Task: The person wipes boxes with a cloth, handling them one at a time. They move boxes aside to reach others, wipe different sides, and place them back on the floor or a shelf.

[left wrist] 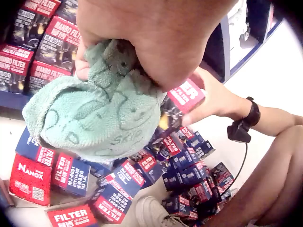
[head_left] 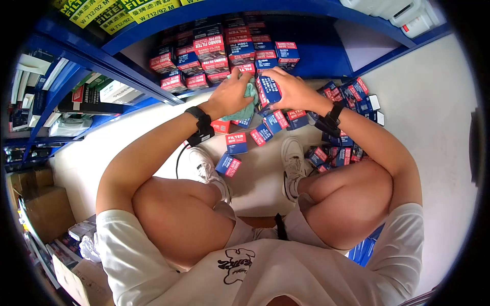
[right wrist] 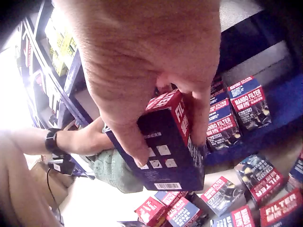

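The right hand [head_left: 296,93] grips a red and blue filter box [head_left: 269,92] in front of the shelf; in the right wrist view its thumb and fingers lie on opposite sides of the box [right wrist: 165,146]. Beside it the left hand [head_left: 229,96] holds a bunched green cloth [head_left: 248,104]. The cloth [left wrist: 94,113] hangs below the left hand [left wrist: 147,38] in the left wrist view, close to the box [left wrist: 182,101]. Whether cloth and box touch, I cannot tell.
Stacked filter boxes [head_left: 209,48] fill the left part of the blue lower shelf [head_left: 316,48]. Loose boxes [head_left: 236,143] lie on the floor between the shoes, and a heap of them [head_left: 339,153] is at the right. A side shelf [head_left: 66,97] stands at the left.
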The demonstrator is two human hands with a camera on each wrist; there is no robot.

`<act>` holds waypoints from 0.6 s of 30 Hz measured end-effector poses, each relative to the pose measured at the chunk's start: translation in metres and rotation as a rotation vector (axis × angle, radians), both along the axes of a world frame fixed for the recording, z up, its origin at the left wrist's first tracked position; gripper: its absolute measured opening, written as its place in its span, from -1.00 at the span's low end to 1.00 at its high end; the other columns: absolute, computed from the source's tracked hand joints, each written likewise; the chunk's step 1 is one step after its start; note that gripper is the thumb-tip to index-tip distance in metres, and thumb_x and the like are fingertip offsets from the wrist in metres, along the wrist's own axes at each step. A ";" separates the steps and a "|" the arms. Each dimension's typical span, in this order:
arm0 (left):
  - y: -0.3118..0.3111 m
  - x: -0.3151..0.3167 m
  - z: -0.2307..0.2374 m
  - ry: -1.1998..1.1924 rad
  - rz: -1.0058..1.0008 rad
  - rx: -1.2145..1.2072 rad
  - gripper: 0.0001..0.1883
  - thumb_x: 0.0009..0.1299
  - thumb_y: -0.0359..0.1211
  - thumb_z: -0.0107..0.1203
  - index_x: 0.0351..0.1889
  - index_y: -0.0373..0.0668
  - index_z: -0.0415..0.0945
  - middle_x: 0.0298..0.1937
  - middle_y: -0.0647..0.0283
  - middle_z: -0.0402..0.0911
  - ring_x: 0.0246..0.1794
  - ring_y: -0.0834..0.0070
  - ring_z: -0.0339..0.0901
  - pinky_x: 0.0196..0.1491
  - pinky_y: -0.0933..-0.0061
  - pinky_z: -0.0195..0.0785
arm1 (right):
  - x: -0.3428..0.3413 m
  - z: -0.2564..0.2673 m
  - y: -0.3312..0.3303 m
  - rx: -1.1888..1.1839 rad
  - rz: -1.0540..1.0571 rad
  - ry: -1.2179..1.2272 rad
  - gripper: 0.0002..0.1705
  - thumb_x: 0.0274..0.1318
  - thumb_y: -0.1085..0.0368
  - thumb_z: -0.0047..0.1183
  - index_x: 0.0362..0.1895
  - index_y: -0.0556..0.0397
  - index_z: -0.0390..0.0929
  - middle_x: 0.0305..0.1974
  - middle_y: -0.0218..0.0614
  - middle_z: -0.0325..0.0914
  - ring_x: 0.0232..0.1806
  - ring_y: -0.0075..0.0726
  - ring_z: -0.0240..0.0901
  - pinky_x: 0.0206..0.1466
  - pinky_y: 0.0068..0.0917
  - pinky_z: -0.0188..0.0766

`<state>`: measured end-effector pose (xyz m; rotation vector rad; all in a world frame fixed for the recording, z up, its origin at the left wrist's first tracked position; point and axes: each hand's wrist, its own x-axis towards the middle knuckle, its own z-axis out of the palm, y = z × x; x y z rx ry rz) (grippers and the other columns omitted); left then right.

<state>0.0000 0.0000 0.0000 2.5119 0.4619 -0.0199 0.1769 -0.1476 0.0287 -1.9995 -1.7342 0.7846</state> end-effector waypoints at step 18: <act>0.008 -0.020 0.000 -0.100 -0.200 0.123 -0.41 0.18 -0.29 0.32 0.21 -0.04 0.41 0.13 0.05 0.34 0.11 -0.03 0.49 0.10 0.01 0.44 | -0.001 -0.029 -0.004 0.048 0.195 0.033 0.11 -0.39 0.46 0.54 0.36 -0.15 0.25 0.53 0.10 -0.15 0.53 0.23 -0.01 0.47 -0.21 0.22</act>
